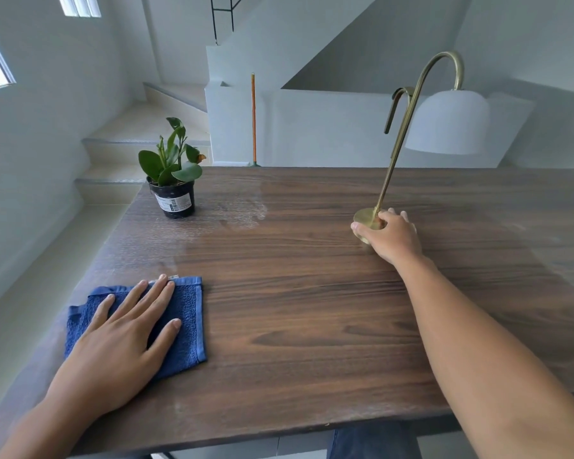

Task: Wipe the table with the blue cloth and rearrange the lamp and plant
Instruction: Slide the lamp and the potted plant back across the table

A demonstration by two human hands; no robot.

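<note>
A folded blue cloth [183, 323] lies near the front left of the dark wooden table [295, 309]. My left hand [123, 336] rests flat on it, fingers spread. A brass lamp [408, 127] with a curved neck and white shade stands at the right middle. My right hand [390, 235] grips the lamp's round base where the stem rises. A small green plant in a black pot [174, 193] stands at the far left corner, apart from both hands.
Dusty, pale streaks cover the table's left side, far edge and right end. Beyond the table are white walls, a staircase [140, 140] at the left and an orange broom handle [253, 120]. The table's front edge is close to my body.
</note>
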